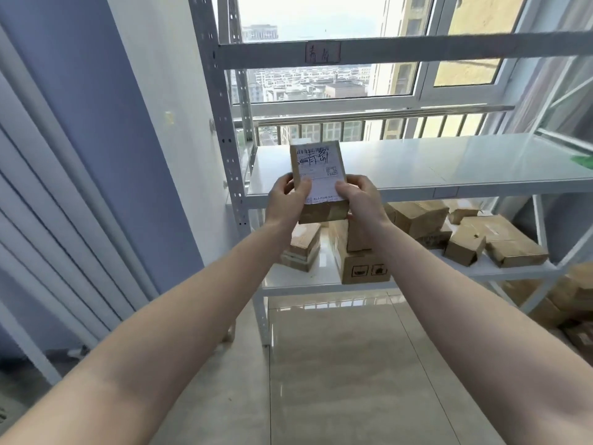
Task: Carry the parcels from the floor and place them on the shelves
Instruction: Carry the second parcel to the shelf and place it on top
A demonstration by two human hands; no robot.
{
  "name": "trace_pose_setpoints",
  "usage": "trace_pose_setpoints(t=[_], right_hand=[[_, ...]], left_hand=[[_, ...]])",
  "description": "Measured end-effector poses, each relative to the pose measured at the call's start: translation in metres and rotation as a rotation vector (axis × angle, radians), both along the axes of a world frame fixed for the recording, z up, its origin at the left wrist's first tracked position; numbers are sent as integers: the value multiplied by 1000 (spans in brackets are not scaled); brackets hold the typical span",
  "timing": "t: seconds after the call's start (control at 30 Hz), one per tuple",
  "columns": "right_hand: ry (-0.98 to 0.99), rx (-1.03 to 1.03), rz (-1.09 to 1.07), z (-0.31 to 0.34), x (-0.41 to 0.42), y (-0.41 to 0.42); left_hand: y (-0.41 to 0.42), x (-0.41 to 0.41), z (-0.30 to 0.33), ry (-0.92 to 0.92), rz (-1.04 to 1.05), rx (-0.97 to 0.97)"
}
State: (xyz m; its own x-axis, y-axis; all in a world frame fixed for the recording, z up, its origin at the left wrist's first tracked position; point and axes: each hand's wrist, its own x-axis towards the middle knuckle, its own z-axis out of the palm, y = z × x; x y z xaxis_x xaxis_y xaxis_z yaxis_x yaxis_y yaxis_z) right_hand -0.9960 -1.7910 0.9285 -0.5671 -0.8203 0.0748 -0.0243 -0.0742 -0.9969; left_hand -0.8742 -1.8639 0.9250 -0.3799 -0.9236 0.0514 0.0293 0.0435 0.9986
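Note:
I hold a small brown cardboard parcel [317, 175] with a white shipping label on top, out at arm's length. My left hand [287, 195] grips its left side and my right hand [361, 197] grips its right side. The parcel hovers at the front left edge of the white middle shelf [449, 168] of a metal rack, tilted a little toward me. Its far end reaches over the shelf board. The lower shelf [301, 279] carries several brown parcels [500, 242].
The rack's upright post [224, 130] stands just left of my hands. An upper beam with a handwritten tag [322, 53] crosses above. A green patch [582, 160] lies on the middle shelf at far right. More boxes [564, 303] sit on the tiled floor at right. A window is behind.

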Motion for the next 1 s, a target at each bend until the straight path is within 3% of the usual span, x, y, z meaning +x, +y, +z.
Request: trace_pose_setpoints(t=[0.37, 0.53, 0.83, 1.0], right_hand=[[128, -198, -80, 72, -58, -112], [134, -308, -97, 107, -90, -153], [274, -468, -129, 175, -139, -207], [306, -470, -128, 214, -159, -229]], left_hand=[[-104, -64, 71, 56, 11, -285], [-149, -102, 103, 48, 107, -421], [-185, -158, 164, 229, 201, -640], [-207, -175, 196, 175, 290, -707]])
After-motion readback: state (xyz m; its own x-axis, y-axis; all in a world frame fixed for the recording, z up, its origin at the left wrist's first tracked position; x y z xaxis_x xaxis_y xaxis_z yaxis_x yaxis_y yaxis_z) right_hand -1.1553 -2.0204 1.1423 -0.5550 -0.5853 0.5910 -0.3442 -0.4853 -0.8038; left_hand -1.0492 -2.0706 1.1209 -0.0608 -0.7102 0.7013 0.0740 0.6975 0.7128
